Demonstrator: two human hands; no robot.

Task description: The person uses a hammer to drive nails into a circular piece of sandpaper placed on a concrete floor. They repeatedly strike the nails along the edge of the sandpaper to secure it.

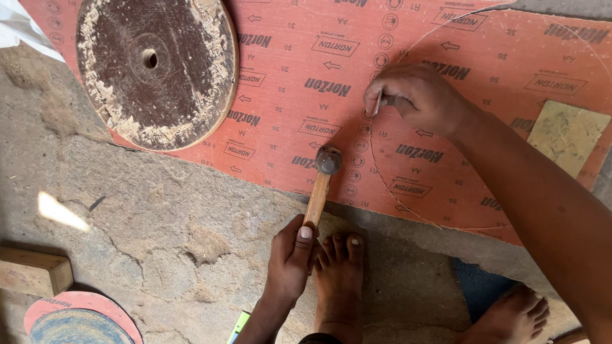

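While the left hand (290, 259) gripped the hammer (321, 178) low on its wooden handle, the right hand (413, 95) pinched a thin metal tool (377, 105), perhaps a chisel or punch, against the red sheet (315, 68). That sheet lay flat on the rough floor (185, 246), a curved cut already traced through it beside the tool. It looked thin, stiff and gritty, likely to crease if lifted by one corner, so best taken at two edges. The hammer seemed head-heavy, its steel head resting on the sheet near its front edge. A worn disc (157, 65) sat on the sheet's left end, bare feet (338, 280) just below.
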